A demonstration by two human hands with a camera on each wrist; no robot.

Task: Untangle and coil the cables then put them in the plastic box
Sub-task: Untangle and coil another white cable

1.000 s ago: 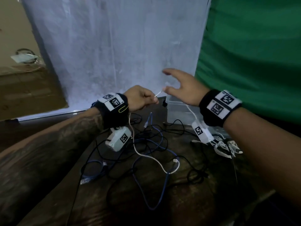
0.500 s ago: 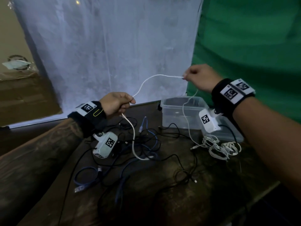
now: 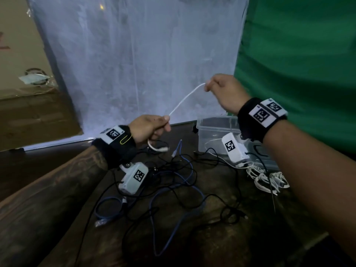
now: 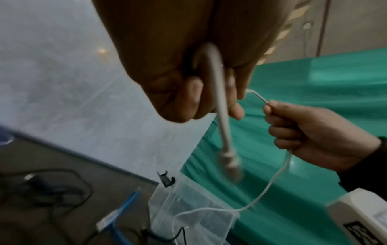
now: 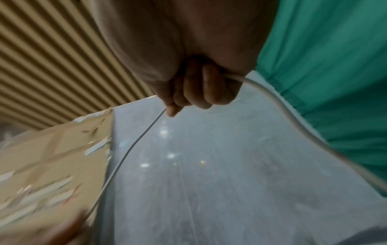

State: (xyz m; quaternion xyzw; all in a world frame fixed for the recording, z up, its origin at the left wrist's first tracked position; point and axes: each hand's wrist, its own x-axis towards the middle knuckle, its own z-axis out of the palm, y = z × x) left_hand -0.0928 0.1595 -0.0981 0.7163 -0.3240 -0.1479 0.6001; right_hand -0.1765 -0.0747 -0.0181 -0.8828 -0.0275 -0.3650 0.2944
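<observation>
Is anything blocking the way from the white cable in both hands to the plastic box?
Nothing visible does. The white cable is held in the air between the left hand and the right hand, and the plastic box stands open just below the right hand. One run of the cable already droops over the box's rim.

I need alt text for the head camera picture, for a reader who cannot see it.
Two hands hold a thin white cable in the air: the left hand grips it low, the right hand pinches it higher. Below, on a dark table, lie tangled black and blue cables, and a clear plastic box stands behind them.
</observation>
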